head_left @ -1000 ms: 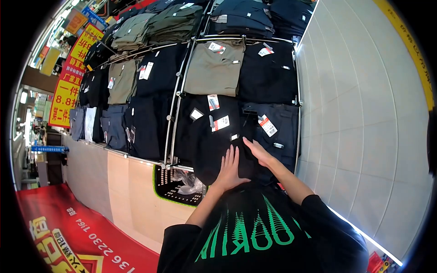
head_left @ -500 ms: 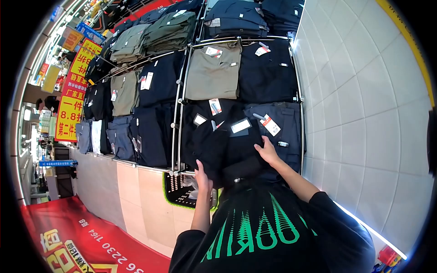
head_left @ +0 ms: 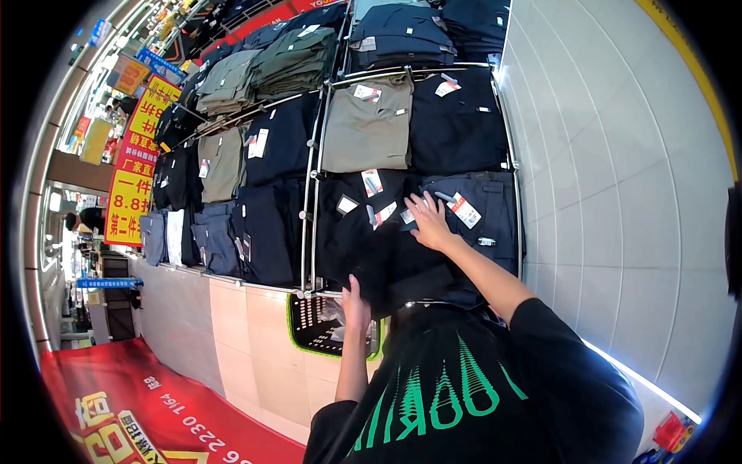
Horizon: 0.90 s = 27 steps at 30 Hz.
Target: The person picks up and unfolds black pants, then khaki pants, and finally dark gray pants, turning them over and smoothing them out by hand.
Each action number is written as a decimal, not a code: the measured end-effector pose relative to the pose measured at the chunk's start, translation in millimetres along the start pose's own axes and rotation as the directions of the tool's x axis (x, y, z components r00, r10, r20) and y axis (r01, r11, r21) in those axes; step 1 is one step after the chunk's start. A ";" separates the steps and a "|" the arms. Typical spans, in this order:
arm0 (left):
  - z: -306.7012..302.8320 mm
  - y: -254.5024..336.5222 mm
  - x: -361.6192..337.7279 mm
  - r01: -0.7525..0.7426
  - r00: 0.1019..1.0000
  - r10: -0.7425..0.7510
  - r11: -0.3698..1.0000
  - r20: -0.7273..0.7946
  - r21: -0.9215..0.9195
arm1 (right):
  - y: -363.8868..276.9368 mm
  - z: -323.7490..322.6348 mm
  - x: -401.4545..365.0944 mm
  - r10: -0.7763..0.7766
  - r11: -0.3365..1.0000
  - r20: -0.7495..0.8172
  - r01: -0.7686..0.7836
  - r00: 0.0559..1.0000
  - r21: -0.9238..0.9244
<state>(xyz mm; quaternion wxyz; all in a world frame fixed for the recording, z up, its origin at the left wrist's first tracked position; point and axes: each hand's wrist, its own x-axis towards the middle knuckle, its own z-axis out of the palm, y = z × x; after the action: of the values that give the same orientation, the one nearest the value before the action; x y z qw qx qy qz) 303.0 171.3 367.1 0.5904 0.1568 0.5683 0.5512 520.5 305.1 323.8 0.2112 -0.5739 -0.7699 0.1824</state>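
Folded black trousers (head_left: pixel 379 259) lie on the lower rack shelf directly before me, with white and red paper tags on them. At their near left edge, my left hand (head_left: pixel 356 309) grips the fabric, some of its fingers hidden by it. My right hand (head_left: pixel 431 224) rests on the upper right part of the same trousers, fingers spread, beside a tag. Dark grey-blue trousers (head_left: pixel 491 203) with a red-and-white tag (head_left: pixel 466 210) lie just right of that hand.
Metal rack rails (head_left: pixel 311 205) frame stacks of folded trousers, including an olive pair (head_left: pixel 365 133). Below, a black shopping basket with a green rim (head_left: pixel 294 329) stands on the floor. A tiled wall (head_left: pixel 587 193) rises at right; a red banner (head_left: pixel 154 402) lies lower left.
My right hand has moved up and left from the trousers' right edge onto their top, its fingers now spread. My left hand remains at the near left edge. The view has shifted slightly.
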 end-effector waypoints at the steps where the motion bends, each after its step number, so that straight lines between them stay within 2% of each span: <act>1: -1.2 -2.2 -1.4 -0.007 0.999 0.006 0.999 0.037 0.041 | 2.9 4.6 5.3 0.005 1.000 0.092 -0.003 0.996 -0.031; 2: -1.9 -4.7 -2.8 -0.016 0.997 0.010 0.997 0.074 0.080 | 6.6 8.2 7.5 0.013 0.998 0.183 -0.002 0.983 -0.064; 3: -2.6 -7.5 -5.0 -0.018 0.999 0.012 0.990 0.043 0.140 | 7.5 6.5 7.1 -0.026 0.995 0.136 0.039 0.990 -0.094; 6: -12.2 -22.0 -5.1 -0.103 0.995 0.093 0.938 0.048 0.332 | 17.2 -2.5 -9.5 -0.097 0.991 0.031 0.093 0.995 0.101; 7: -6.1 -15.4 -11.0 -0.130 0.991 0.102 0.868 0.084 0.479 | 21.1 -5.7 -18.4 -0.078 0.984 -0.036 0.083 0.996 0.158; 8: 4.3 -13.3 -19.6 -0.227 0.974 0.191 0.782 0.123 0.581 | 22.9 -7.2 -28.9 0.009 0.973 -0.077 0.009 0.997 0.231; 10: 27.0 -7.5 -33.3 -0.213 0.975 0.131 0.761 0.177 0.613 | 30.3 -19.9 -47.9 0.100 0.965 -0.072 -0.079 0.992 0.252; 11: 19.9 -27.2 -23.9 -0.369 0.927 0.225 0.683 0.299 0.631 | 32.3 -25.1 -55.0 0.168 0.938 -0.099 -0.128 0.981 0.322; 12: 55.3 4.3 -44.1 -0.443 0.875 0.174 0.664 0.451 0.603 | 34.7 -29.4 -60.2 0.238 0.903 -0.123 -0.173 0.963 0.392; 13: 57.1 -3.4 -41.1 -0.556 0.801 0.172 0.571 0.574 0.605 | 34.2 -40.2 -62.5 0.340 0.835 -0.027 -0.289 0.940 0.469; 14: 56.8 -13.6 -37.1 -0.662 0.712 0.152 0.473 0.686 0.582 | 31.9 -51.6 -67.4 0.497 0.558 0.173 -0.465 0.851 0.687; 16: 62.0 -31.3 -31.9 -0.740 0.646 -0.087 0.172 0.759 0.650 | 30.4 -68.2 -68.9 0.491 0.116 0.340 -0.446 0.802 0.887; 17: 58.5 -46.4 -27.4 -0.743 0.625 -0.219 0.126 0.749 0.657 | 25.5 -82.6 -71.8 0.465 -0.024 0.407 -0.448 0.787 0.894; 18: 60.4 -51.9 -28.5 -0.774 0.601 -0.276 0.030 0.750 0.632 | 23.7 -87.6 -73.2 0.456 -0.101 0.424 -0.428 0.783 0.898; 20: 63.5 -60.7 -28.9 -0.782 0.611 -0.268 -0.058 0.745 0.620 | 26.0 -94.7 -77.1 0.442 -0.249 0.451 -0.377 0.775 0.892; 24: 66.2 -55.0 -26.1 -0.741 0.636 -0.240 0.074 0.733 0.667 | 38.6 -85.6 -79.3 0.509 -0.495 0.516 -0.256 0.689 0.830; 26: 61.7 -54.3 -22.5 -0.723 0.645 -0.194 0.159 0.739 0.673 | 38.4 -84.0 -77.5 0.542 -0.393 0.456 -0.267 0.706 0.880; 27: 60.2 -53.0 -21.8 -0.704 0.659 -0.175 0.198 0.732 0.682 | 33.6 -86.4 -74.9 0.602 -0.312 0.411 -0.273 0.684 0.910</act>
<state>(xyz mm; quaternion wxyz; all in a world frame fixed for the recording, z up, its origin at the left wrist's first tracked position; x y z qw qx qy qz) 384.4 161.6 353.2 0.4088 0.7743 0.4745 0.0909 612.7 245.7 370.5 0.5512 -0.4928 -0.0697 0.6697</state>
